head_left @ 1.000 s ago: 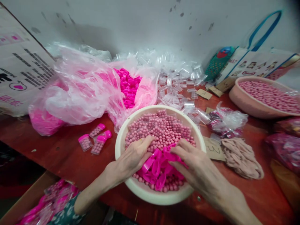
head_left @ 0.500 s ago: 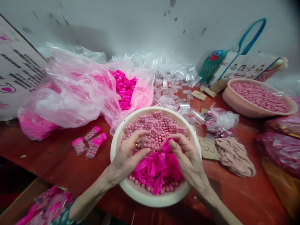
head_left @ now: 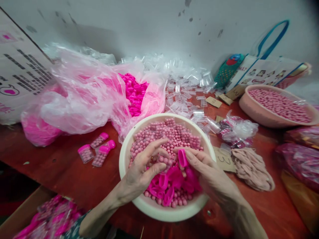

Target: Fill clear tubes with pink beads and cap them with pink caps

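Note:
A cream bowl (head_left: 123,162) full of round pink beads (head_left: 171,134) stands in front of me, with a heap of hot-pink plastic caps (head_left: 163,182) on the beads at its near side. Above it, my left hand (head_left: 143,164) curls its fingers around a small clear container (head_left: 165,163) filled with beads, partly covered by the fingers. Between thumb and fingers my right hand (head_left: 205,166) pinches a hot-pink cap (head_left: 183,158), its hollow opening visible. Cap and container are close together, the cap just right of the container; it is not seated on it.
Several capped bead containers (head_left: 100,158) lie left of the bowl. Behind are a plastic bag (head_left: 82,106) of caps and a pile of clear empty containers (head_left: 178,96). On the right are a crumpled cloth (head_left: 251,168), a cardboard piece (head_left: 225,159) and a pink basin (head_left: 251,109) of beads.
My left hand has moved slightly right, and the bead-filled container shows more clearly in it. My right hand has turned the cap more upright. The view has shifted slightly.

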The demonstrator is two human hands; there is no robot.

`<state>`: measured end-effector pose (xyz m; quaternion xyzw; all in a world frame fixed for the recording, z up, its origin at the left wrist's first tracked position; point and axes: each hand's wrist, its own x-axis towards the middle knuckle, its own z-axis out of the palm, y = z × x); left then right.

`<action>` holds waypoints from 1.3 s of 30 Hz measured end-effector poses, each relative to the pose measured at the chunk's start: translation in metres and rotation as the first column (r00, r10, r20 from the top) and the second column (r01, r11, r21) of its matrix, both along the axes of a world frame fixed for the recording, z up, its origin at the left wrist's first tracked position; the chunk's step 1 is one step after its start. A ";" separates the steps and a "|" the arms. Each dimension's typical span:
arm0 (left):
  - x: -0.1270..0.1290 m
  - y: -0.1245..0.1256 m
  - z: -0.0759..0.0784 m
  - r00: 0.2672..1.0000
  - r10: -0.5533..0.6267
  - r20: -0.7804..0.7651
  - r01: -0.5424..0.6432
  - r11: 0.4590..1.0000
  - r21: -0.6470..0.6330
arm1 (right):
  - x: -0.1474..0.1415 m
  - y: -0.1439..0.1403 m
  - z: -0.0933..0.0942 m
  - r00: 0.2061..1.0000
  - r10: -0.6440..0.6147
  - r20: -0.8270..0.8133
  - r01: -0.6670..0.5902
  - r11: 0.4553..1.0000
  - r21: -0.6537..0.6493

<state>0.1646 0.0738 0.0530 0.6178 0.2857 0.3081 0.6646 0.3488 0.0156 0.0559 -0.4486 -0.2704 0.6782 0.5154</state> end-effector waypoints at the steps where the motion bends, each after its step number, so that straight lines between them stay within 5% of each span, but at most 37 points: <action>1: 0.000 0.000 0.000 1.000 0.002 0.013 -0.001 0.999 -0.036 | 0.003 -0.002 0.003 0.996 0.013 0.084 -0.016 0.999 0.029; 5: -0.001 0.001 -0.001 1.000 0.018 -0.005 -0.018 0.995 -0.101 | 0.002 -0.003 0.017 0.866 -0.137 0.481 -0.005 0.959 0.283; 11: -0.001 0.003 -0.003 0.995 0.060 -0.083 -0.060 0.998 -0.006 | -0.012 0.006 0.017 0.612 -0.367 0.700 -0.167 0.806 0.568; 16: 0.000 0.000 -0.002 0.998 0.020 -0.063 -0.026 0.995 -0.098 | -0.016 0.002 0.009 0.506 -0.467 0.726 -0.279 0.707 0.650; 21: -0.001 -0.003 -0.005 0.999 0.037 -0.010 -0.038 0.991 -0.131 | -0.025 -0.008 -0.002 0.194 -0.618 0.762 -0.483 0.616 0.622; 25: -0.003 -0.006 -0.006 0.999 0.039 -0.031 -0.043 0.991 -0.124 | -0.032 -0.011 -0.009 -0.012 -0.714 0.701 -0.494 0.613 0.616; 27: -0.003 -0.007 -0.006 0.998 0.045 -0.042 -0.050 0.992 -0.120 | -0.031 -0.010 -0.010 0.017 -0.711 0.703 -0.494 0.605 0.624; 32: -0.002 -0.008 -0.007 0.994 0.064 -0.087 -0.068 0.997 -0.044 | -0.019 -0.010 -0.007 0.277 -0.545 0.791 -0.487 0.630 0.605; 37: -0.001 -0.010 -0.007 0.986 0.121 -0.112 -0.117 0.992 0.043 | -0.025 -0.019 -0.009 0.052 -0.636 0.770 -0.604 0.594 0.531; 39: -0.001 -0.010 -0.007 0.985 0.135 -0.106 -0.129 0.990 0.062 | -0.027 -0.017 -0.007 0.098 -0.653 0.751 -0.569 0.582 0.581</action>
